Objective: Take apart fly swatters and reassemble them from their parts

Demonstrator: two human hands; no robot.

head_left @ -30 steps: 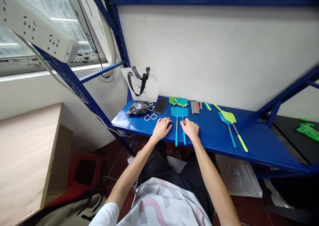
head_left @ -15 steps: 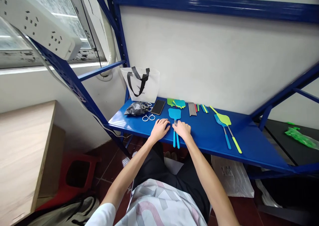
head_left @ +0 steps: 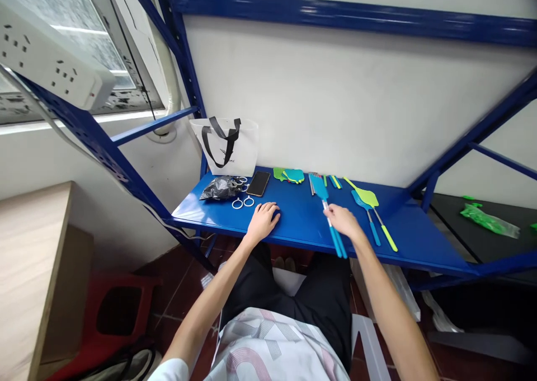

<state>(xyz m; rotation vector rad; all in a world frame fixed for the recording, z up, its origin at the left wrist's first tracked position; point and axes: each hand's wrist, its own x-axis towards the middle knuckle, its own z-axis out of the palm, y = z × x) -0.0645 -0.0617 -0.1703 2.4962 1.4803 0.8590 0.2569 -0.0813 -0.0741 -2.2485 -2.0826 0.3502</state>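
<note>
A white tote bag with black straps stands at the back left of the blue metal shelf. In front of it lie a crumpled black plastic bag, two white rings and a black phone, all beyond the left hand's fingertips. The left hand rests flat on the shelf, fingers loosely spread and holding nothing. Well to its right, the right hand has its fingers curled narrowly over the shafts of two blue plastic fly swatters, whose heads lie past the fingertips and whose handles jut over the front edge. Just right of those fingers lie a blue and a lime-green fly swatter.
</note>
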